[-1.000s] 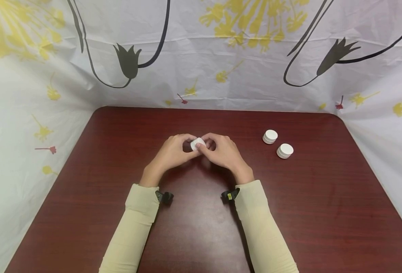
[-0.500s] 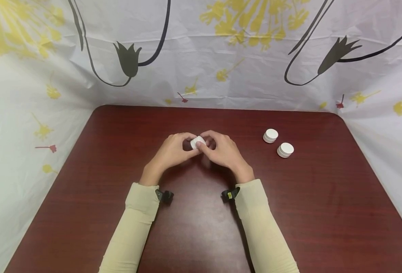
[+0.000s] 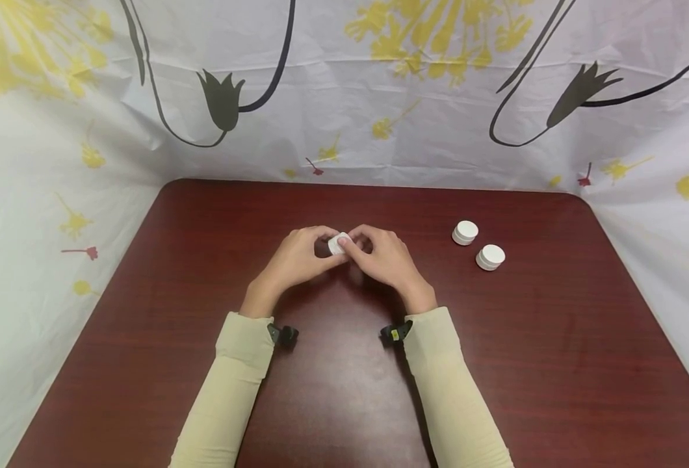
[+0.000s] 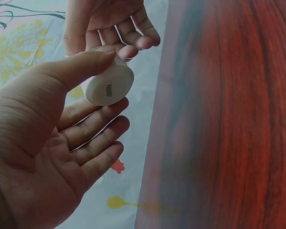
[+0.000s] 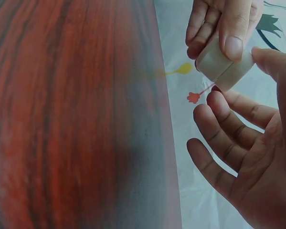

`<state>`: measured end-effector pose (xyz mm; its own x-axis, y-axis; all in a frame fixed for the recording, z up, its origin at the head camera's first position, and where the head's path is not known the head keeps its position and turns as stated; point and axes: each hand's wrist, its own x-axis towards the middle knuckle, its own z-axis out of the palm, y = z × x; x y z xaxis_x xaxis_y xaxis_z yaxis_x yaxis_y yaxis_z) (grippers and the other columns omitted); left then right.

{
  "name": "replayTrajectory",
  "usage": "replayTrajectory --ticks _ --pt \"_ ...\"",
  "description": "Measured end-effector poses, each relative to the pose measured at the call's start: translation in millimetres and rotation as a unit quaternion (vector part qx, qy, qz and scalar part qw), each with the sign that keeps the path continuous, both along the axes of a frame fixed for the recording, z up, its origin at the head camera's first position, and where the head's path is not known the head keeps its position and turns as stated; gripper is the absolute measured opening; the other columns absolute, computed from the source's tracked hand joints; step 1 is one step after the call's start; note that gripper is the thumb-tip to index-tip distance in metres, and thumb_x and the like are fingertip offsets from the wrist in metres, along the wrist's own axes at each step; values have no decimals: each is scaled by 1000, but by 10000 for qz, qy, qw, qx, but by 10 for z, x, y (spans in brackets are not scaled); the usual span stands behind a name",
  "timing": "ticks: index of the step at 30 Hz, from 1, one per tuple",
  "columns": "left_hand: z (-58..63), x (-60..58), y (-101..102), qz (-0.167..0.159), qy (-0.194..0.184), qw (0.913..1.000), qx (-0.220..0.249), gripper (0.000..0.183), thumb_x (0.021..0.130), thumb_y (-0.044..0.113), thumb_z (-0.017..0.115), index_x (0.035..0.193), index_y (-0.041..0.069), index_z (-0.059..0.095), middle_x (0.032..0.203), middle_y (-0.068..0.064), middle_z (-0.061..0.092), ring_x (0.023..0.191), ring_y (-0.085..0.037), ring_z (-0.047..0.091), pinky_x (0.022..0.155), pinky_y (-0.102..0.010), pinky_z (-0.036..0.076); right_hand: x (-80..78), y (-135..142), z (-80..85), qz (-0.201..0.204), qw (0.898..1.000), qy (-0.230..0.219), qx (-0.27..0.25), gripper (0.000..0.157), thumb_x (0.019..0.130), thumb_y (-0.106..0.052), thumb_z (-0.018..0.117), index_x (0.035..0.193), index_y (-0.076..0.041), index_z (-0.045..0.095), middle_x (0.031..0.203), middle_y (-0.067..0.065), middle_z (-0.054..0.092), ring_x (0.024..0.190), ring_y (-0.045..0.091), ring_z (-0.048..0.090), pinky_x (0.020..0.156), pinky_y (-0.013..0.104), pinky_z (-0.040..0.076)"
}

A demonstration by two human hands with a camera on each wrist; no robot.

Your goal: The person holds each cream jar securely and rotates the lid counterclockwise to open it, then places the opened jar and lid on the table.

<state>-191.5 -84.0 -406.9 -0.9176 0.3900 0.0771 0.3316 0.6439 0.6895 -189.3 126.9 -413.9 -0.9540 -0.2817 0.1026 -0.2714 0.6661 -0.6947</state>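
Observation:
Above the middle of the table, a small white round jar [image 3: 337, 244] is held between both hands. My left hand [image 3: 294, 260] pinches one part of it between thumb and fingertips. From the other side, my right hand [image 3: 387, 259] grips the other part with its thumb and fingertips. A seam between the two white parts of the jar [image 5: 225, 67] shows in the right wrist view. Small dark print marks the flat end of the jar [image 4: 109, 86] in the left wrist view. Fingers hide some of its side.
Two more white round jars, a farther one [image 3: 465, 233] and a nearer one [image 3: 490, 257], stand upright at the back right of the dark red wooden table [image 3: 555, 338]. A white patterned sheet [image 3: 344, 117] hangs behind the table and along its sides.
Both hands keep their grip on the jar in nearly the same place. The right thumb has shifted slightly on it. The two standing jars stay where they were.

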Motion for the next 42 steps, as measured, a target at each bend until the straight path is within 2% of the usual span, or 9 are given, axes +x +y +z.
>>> replayTrajectory --ticks 11,35,42 --pt "-26 -12 8 22 -3 10000 -40 45 92 42 81 127 15 75 121 -2 77 111 -26 70 98 -44 56 -24 -2 -10 170 9997 48 -168 33 103 -45 65 115 -16 75 90 0 72 81 14 66 78 33 51" --pt "-31 -10 7 31 -33 10000 -46 43 92 42 81 125 15 75 119 -2 77 110 -25 70 98 -44 55 -16 7 -16 310 9994 80 -135 30 103 -40 65 120 -17 73 96 0 70 84 16 65 78 34 51" --pt "-7 -3 5 55 -30 10000 -53 47 92 42 81 129 14 74 124 -3 77 114 -25 70 102 -45 54 -19 7 -2 122 9997 11 -219 45 103 -47 64 128 -10 71 101 2 75 88 17 71 82 37 56"
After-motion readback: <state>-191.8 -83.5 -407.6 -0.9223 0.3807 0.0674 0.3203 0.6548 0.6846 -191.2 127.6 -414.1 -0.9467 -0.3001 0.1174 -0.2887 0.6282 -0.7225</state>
